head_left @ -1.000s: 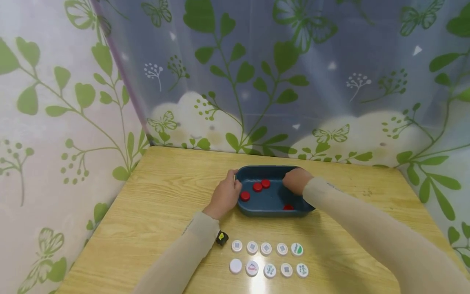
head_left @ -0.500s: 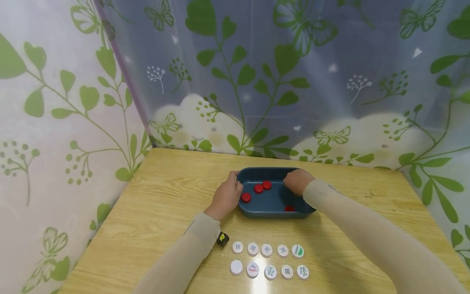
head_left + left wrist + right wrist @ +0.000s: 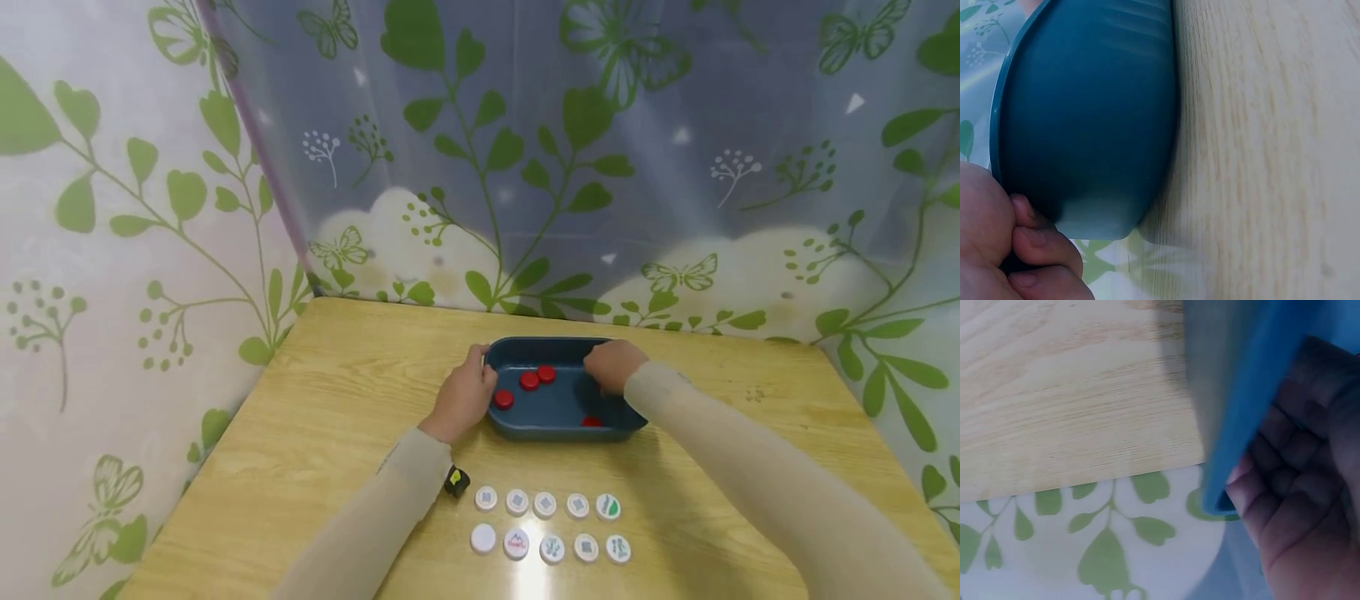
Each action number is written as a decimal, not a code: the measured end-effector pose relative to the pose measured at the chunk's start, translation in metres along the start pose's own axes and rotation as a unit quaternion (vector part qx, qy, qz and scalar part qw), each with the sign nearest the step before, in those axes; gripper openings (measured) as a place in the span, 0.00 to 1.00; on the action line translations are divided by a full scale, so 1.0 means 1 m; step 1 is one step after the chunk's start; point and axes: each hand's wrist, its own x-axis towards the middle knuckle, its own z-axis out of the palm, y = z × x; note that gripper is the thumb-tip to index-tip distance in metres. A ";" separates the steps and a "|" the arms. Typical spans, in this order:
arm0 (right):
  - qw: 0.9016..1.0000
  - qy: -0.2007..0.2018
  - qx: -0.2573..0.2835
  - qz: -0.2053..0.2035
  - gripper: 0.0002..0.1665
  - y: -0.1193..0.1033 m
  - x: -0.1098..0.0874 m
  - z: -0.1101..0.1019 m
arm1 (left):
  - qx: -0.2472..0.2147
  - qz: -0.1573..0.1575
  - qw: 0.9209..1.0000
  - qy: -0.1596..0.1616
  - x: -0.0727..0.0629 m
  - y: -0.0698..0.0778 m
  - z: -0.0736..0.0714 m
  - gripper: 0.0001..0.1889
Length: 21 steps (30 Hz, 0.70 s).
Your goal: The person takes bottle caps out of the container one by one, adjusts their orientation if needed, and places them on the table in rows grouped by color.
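A dark blue oblong plastic tray (image 3: 562, 434) stands on the wooden table, with several red bottle caps (image 3: 529, 381) lying inside. My left hand (image 3: 461, 396) grips the tray's left end, thumb at the rim; in the left wrist view its fingers (image 3: 1047, 247) curl beside the blue wall (image 3: 1085, 137). Inside the right end is my right hand (image 3: 617, 367), reaching down over the edge. The right wrist view shows that hand (image 3: 1304, 487) with bent fingers behind the tray wall (image 3: 1241, 412). Its fingertips are hidden, and I cannot tell whether it holds a cap.
Two rows of white bottle caps (image 3: 545, 504), some with printed logos, lie nearer to me on the wooden table (image 3: 337, 375). A small black device (image 3: 456, 481) sits at my left wrist. Behind the table hangs a curtain (image 3: 525, 208) with leaves and butterflies.
My right hand has shifted slightly to the right inside the tray. My left hand keeps its grip, and the caps in view lie as before.
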 end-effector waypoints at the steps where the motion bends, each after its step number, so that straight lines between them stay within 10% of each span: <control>1: 1.000 0.002 0.005 -0.001 0.14 0.002 -0.001 0.001 | 0.001 -0.001 1.000 -0.001 0.001 0.000 0.000 0.23; 9: 0.974 0.110 0.197 -0.006 0.12 -0.008 -0.016 -0.020 | 0.011 -0.003 1.000 -0.001 0.002 -0.003 -0.001 0.24; 16: 0.950 0.189 0.216 -0.127 0.12 -0.093 -0.060 -0.039 | 0.007 -0.005 1.000 -0.001 0.000 -0.002 -0.002 0.24; 21: 0.930 0.165 0.261 -0.198 0.13 -0.157 -0.088 -0.035 | 0.012 -0.002 1.000 0.002 0.000 -0.001 -0.002 0.24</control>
